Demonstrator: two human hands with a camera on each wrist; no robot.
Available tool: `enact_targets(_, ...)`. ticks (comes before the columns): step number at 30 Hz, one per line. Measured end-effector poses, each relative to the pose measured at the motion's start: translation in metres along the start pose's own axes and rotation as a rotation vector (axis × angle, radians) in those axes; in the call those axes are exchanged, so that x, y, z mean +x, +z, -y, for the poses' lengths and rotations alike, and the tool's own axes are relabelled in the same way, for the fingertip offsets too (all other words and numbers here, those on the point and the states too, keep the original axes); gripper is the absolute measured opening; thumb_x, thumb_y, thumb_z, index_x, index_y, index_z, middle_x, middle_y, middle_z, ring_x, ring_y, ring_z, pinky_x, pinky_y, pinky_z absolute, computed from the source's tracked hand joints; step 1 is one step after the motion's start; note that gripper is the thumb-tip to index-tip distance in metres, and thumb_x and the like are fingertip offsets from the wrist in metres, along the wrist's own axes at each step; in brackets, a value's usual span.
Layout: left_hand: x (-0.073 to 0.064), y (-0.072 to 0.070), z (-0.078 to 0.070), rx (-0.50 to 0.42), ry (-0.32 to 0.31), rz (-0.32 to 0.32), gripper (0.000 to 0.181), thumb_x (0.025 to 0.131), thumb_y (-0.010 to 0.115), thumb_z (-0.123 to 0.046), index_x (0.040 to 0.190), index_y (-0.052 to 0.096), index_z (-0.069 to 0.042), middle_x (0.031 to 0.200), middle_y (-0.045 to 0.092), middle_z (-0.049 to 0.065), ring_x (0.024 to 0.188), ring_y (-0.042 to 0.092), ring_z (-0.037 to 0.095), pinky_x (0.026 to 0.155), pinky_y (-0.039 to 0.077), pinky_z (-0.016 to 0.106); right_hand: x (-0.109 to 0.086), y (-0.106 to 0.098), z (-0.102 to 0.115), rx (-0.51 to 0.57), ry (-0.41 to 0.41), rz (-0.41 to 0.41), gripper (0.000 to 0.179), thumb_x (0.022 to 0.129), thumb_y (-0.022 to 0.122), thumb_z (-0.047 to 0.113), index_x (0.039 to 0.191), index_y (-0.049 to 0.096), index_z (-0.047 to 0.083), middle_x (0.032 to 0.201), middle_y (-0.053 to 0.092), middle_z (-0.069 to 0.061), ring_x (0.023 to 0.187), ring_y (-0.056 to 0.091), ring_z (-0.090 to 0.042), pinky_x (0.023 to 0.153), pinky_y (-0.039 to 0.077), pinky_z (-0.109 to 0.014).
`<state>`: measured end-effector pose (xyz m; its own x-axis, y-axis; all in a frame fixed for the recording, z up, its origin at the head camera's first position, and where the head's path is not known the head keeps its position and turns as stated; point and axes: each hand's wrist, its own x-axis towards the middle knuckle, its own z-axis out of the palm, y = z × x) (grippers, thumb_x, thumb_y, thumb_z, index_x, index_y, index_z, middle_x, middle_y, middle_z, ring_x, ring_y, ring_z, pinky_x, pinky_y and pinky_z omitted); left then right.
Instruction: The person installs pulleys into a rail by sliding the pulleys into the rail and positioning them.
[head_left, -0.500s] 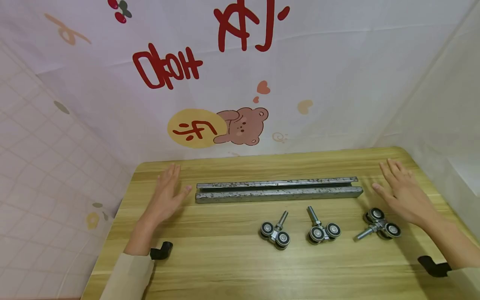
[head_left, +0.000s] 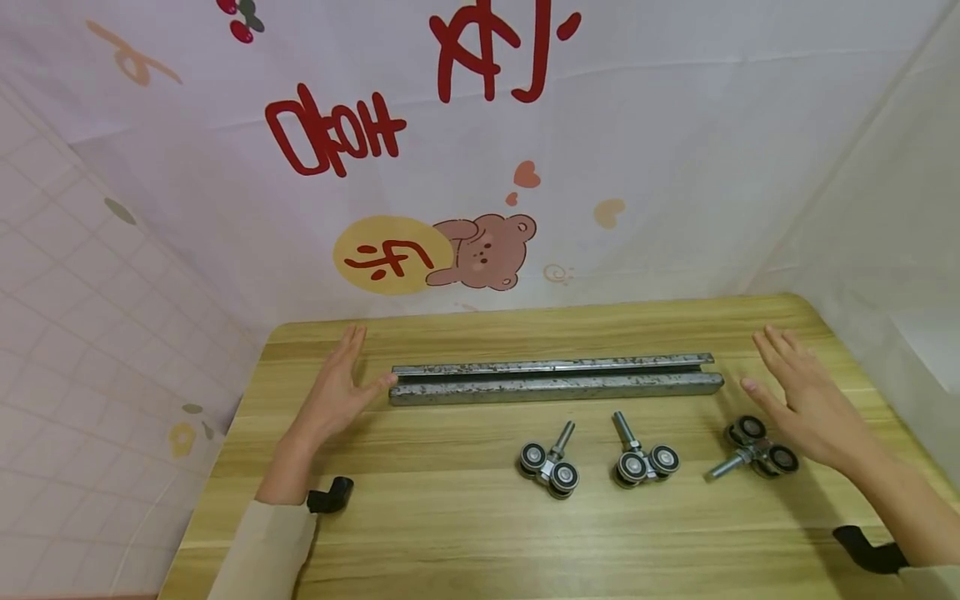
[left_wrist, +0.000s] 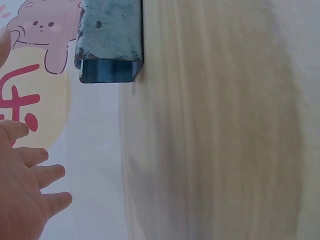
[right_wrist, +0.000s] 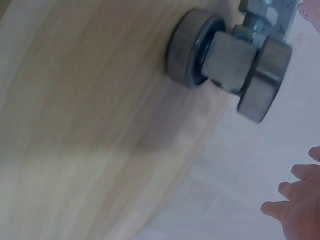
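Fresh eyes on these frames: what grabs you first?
Probably the big red lettering and the cartoon bear on the white wall covering behind the table. Next, the long, worn metal rail lying between the left hand and right hand, with three wheeled rollers on the near side of it.

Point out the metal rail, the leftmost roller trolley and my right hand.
Metal rail (head_left: 555,390): head view, near strip below the dark slot.
Leftmost roller trolley (head_left: 550,468): head view, bracket between its two wheels.
Right hand (head_left: 810,408): head view, back of the hand.
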<state>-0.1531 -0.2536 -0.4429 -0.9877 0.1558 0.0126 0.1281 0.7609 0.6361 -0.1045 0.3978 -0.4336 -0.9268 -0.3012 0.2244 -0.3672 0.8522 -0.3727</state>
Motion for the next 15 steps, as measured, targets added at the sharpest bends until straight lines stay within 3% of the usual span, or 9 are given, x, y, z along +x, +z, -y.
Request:
enact_targets(5,0.004,0.0,-0.005,-0.015,-0.019,0.006,0.108,0.095,0.074,-0.054,0.17,0.009,-0.01,0.175,0.003,0.016,0.158,0.005,0.048,0.117,0.014,0.075,-0.005,-0.002,0.01,0.023,-0.011,-0.011,0.073,0.109,0.056,0.02,0.167,0.016,0.001,0.172,0.01,-0.023,0.161,-0.002,-0.035,0.127,-0.006,-0.048)
enact_targets(10,0.005,0.0,-0.007,-0.057,-0.022,0.021,0.114,0.093,0.076,-0.056,0.17,0.005,-0.012,0.175,0.002,0.014,0.159,0.007,0.044,0.118,0.017,0.072,-0.011,-0.002,0.02,0.048,-0.013,0.01,0.074,0.108,0.06,0.018,0.168,0.018,0.004,0.172,0.015,-0.023,0.16,0.004,-0.038,0.127,-0.003,-0.052)
enact_targets(15,0.006,0.001,-0.01,-0.1,-0.03,0.062,0.12,0.089,0.08,-0.055,0.17,0.002,-0.012,0.175,0.001,0.014,0.159,0.006,0.042,0.12,0.016,0.069,-0.017,-0.001,0.03,0.038,-0.01,0.02,0.078,0.105,0.066,0.018,0.169,0.022,0.013,0.168,0.027,-0.026,0.154,0.021,-0.049,0.126,0.007,-0.055)
